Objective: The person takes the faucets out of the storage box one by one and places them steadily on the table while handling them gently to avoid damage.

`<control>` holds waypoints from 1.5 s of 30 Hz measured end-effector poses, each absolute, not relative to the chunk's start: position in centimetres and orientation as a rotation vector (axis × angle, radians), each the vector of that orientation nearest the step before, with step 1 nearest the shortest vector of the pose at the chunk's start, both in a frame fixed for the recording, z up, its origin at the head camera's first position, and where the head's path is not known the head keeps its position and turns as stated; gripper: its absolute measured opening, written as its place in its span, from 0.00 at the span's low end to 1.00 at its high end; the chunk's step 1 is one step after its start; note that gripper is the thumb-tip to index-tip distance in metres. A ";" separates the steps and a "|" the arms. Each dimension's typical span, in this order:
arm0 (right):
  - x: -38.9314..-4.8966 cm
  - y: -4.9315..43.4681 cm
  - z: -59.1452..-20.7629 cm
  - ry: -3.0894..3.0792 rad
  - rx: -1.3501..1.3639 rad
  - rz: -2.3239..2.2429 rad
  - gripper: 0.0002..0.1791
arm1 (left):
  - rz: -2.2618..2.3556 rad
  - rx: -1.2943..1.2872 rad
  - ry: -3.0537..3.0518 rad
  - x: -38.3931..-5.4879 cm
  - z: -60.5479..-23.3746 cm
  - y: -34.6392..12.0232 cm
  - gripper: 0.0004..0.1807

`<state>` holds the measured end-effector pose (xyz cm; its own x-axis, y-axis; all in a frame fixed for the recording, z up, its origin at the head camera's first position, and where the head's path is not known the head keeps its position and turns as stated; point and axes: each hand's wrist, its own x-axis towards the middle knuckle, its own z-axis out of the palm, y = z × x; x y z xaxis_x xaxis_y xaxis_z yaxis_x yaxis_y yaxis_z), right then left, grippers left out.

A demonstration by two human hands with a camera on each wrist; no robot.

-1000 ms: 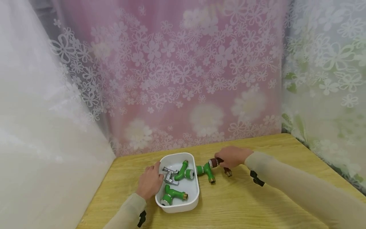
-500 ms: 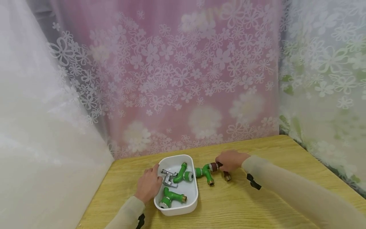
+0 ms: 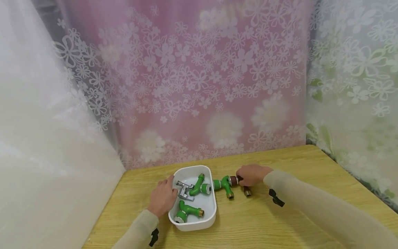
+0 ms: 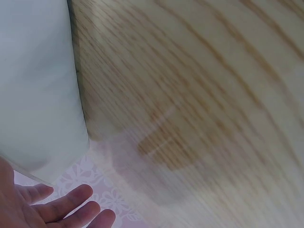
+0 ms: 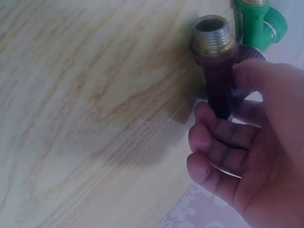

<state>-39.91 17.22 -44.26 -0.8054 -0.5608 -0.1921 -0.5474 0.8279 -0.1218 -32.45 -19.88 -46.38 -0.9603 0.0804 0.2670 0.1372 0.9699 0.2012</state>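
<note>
My right hand (image 3: pixel 252 175) holds a dark red faucet (image 5: pixel 218 78) between thumb and fingers. The brass threaded end of this faucet points toward the front of the table, and the hand hides much of its body. Just left of it a green faucet (image 3: pixel 228 188) lies beside the white tub (image 3: pixel 194 226). My left hand (image 3: pixel 163 197) rests on the tub's left rim with its fingers fairly straight. Inside the tub lie a chrome faucet (image 3: pixel 184 191) and two green ones: one green faucet (image 3: pixel 196 186) at the back, another green faucet (image 3: pixel 188 209) at the front.
The wooden table (image 3: pixel 264 221) stretches in front of and to the right of the tub. Flowered pink sheeting (image 3: pixel 199 86) hangs behind its back edge. White plastic sheeting (image 3: pixel 56 145) hangs at the left, a pale flowered sheet (image 3: pixel 354 103) at the right.
My right hand has come down slightly with the dark red faucet, which now lies lower and more level beside the green one. My left hand has stayed at the tub.
</note>
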 end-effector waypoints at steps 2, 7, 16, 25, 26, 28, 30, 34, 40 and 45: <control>-39.9 17.3 -44.3 2.793 -0.865 -0.095 0.06 | -0.317 -0.157 -2.865 -32.5 -46.3 -19.9 0.29; -39.8 17.3 -44.3 2.821 -0.891 -0.072 0.05 | -0.320 -0.144 -2.884 -32.7 -46.2 -19.8 0.30; -39.8 17.3 -44.1 2.842 -0.925 -0.019 0.08 | -0.313 -0.136 -2.901 -32.7 -46.4 -19.8 0.30; -39.9 17.2 -44.4 2.862 -0.938 0.027 0.10 | -0.309 -0.144 -2.896 -32.5 -46.2 -19.8 0.30; -39.8 17.2 -44.4 2.866 -0.938 0.034 0.10 | -0.309 -0.140 -2.896 -32.5 -46.2 -19.7 0.30; -39.7 17.1 -44.3 2.869 -0.951 0.034 0.09 | -0.305 -0.135 -2.896 -32.5 -46.3 -19.7 0.30; -39.6 17.0 -44.3 2.874 -0.948 0.039 0.09 | -0.304 -0.131 -2.896 -32.5 -46.3 -19.7 0.30; -39.4 16.9 -44.2 2.876 -0.939 0.043 0.11 | -0.303 -0.122 -2.898 -32.4 -46.3 -19.7 0.29; -39.2 16.9 -44.0 2.870 -0.921 0.014 0.14 | -0.304 -0.117 -2.897 -32.4 -46.3 -19.7 0.30; -38.9 16.9 -43.6 2.865 -0.899 0.014 0.20 | -0.312 -0.127 -2.891 -32.4 -46.2 -19.7 0.30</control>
